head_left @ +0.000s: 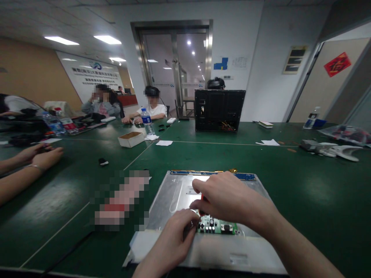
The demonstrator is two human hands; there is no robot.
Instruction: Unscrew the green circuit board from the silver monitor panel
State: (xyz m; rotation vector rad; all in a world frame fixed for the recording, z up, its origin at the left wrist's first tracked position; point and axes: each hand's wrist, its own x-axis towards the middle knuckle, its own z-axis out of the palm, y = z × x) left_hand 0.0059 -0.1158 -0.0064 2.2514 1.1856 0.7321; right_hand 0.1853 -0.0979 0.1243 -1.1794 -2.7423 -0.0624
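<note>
A flat metal display panel [162,204] lies on the green table in front of me, with a green circuit board [218,227] on it. My right hand [223,197] is closed over the board around a red-handled screwdriver [202,205], mostly hidden by the fingers. At the board's left edge, my left hand [178,231] has its fingers curled together near the screwdriver's lower end. What those fingers pinch, if anything, is hidden. A blue strip board [243,176] runs along the panel's far edge.
Left of the panel lies a blurred-out pinkish object [127,197] with a dark cable. Farther back are an open white box [131,139], a water bottle [147,122] and a black casing [219,110]. Another person's hands [46,154] reach in at left.
</note>
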